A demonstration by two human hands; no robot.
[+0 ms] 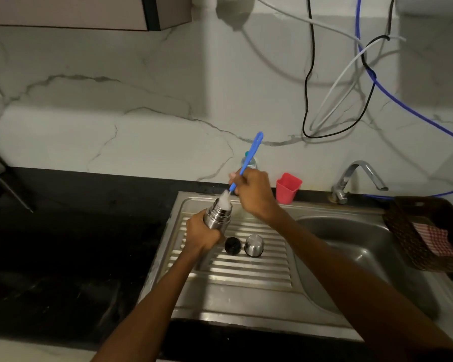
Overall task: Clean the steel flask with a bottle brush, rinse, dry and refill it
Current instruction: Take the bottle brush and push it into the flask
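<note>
My left hand [203, 232] grips the lower body of the steel flask [218, 215], which tilts over the ribbed drainboard [259, 267]. My right hand [251, 192] holds the blue handle of the bottle brush [250, 155]. The brush's white bristles [225, 199] sit in the flask's open mouth. A black stopper [232, 245] and the steel cup lid [254, 245] lie on the drainboard just right of my left hand.
The sink basin [351, 246] lies to the right, with a steel tap [356, 178] behind it. A red cup [288, 188] stands at the sink's back edge. A woven basket [413, 239] holding a checked cloth sits far right. Black countertop [76, 244] spreads left.
</note>
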